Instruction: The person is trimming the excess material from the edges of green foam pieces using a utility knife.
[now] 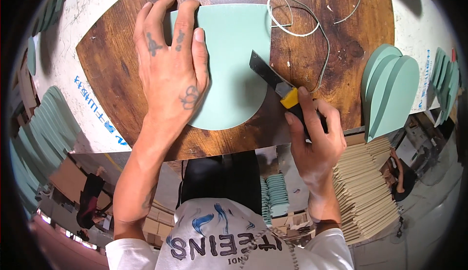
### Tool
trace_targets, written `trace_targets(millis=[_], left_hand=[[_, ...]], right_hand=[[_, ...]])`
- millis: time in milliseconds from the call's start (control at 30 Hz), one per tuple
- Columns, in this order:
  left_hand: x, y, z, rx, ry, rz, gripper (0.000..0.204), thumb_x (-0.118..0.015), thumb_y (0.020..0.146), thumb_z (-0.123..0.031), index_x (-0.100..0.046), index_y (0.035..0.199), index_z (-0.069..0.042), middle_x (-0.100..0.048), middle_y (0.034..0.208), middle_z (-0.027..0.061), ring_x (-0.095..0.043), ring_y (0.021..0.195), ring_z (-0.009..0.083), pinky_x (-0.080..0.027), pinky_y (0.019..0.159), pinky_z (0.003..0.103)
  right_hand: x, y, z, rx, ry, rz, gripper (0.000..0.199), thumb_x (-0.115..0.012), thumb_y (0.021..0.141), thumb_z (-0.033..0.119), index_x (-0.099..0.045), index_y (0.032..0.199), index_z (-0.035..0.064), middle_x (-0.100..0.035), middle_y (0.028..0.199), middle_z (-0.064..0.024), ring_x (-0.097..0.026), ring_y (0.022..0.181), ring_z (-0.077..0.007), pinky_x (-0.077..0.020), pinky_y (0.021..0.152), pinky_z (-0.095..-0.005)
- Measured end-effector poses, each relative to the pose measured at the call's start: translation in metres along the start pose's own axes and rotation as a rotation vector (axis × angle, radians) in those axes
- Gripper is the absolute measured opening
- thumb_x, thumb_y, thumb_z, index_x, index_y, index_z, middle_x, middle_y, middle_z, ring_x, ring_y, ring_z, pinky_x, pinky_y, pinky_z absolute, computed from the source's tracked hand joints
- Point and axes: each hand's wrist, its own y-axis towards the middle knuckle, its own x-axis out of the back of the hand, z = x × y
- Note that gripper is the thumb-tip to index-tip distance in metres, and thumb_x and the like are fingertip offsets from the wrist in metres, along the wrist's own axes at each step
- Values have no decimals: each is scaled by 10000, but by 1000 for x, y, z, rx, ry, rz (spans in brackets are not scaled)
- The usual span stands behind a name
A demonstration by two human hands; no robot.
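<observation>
A pale green rounded panel [234, 75] lies flat on a dark wood-patterned board, its curved end toward me. Across the panel's left side rests my left hand [173, 58], fingers stretched out and pointing away, with some fingertips over its far left edge. My right hand [317, 128] grips a yellow and black utility knife [290, 98] near the panel's lower right curve. The knife's long dark blade [263, 68] points up and left over the panel; whether it touches the surface I cannot tell.
Thin pale trimmed strips [319, 26] curl on the wood-patterned board [341, 65]. A few stacked green panels [387, 92] stand at its right edge. More green panels [48, 119] are stacked at the far left. Beige panels [363, 187] fill a stack at lower right. Other people [92, 197] appear in the background.
</observation>
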Motion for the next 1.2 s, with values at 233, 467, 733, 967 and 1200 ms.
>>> trace_targets(millis=[233,467,733,967,1200], left_hand=[[-2,0,-1,-5,-7,17,347,-558,1008,-131,-603,1352,-129,-500,1364,177,-436,1327,437,-426,1076,548],[-7,0,4,22,83,28,367,-469,1090,-241,-595,1402,-94,-478,1440,172,-444,1357,381,-435,1093,500],[-4,-7,-2,-35,-51,-10,338,-564,989,-124,-616,1322,-150,-489,1380,194,-419,1351,488,-449,1065,583],[2,-6,-8,-38,130,41,452,-652,990,-237,-594,1436,-193,-436,1561,125,-343,1489,379,-146,1214,662],[2,-18,-34,-159,-178,266,790,-622,915,-622,-413,1582,-254,-247,1689,150,-182,1552,444,-26,1183,756]], right_hand=[[-15,36,-3,49,15,-91,480,-841,840,219,-728,1300,149,-663,979,-78,-656,766,-207,-528,652,-326],[-26,69,-4,74,24,-132,412,-814,874,88,-744,1277,131,-668,954,-61,-645,767,-144,-548,671,-283],[-2,128,-31,5,-81,-291,334,-699,1001,293,-728,1308,166,-740,983,-73,-678,861,-158,-523,779,-308],[9,27,0,-461,542,-77,486,-726,979,261,-627,1397,35,-657,1005,-52,-586,878,-118,-472,798,-265],[-11,-116,16,-873,957,19,215,-695,932,203,-571,1046,70,-576,881,2,-547,756,-100,-482,694,-275]])
